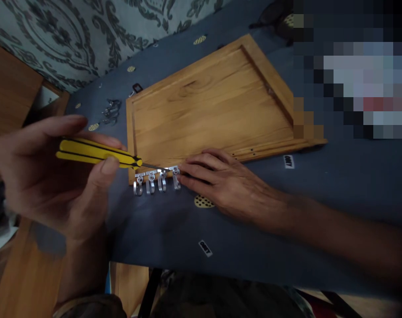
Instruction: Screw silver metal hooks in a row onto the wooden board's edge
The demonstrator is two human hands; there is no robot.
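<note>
Wooden panel (201, 106), on surface (254, 260). Metal hooks (150, 182), four: panel's near edge, left end. Yellow screwdriver (85, 150): shaft over that edge; left hand (51, 176), grip closed round handle. Right hand (234, 190): on panel's near edge; grip's hold cannot be told.

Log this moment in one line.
left hand: holds yellow screwdriver; right hand: at rightmost of four aligned metal hooks; wooden panel: on blue cloth, hooks along edge
</note>
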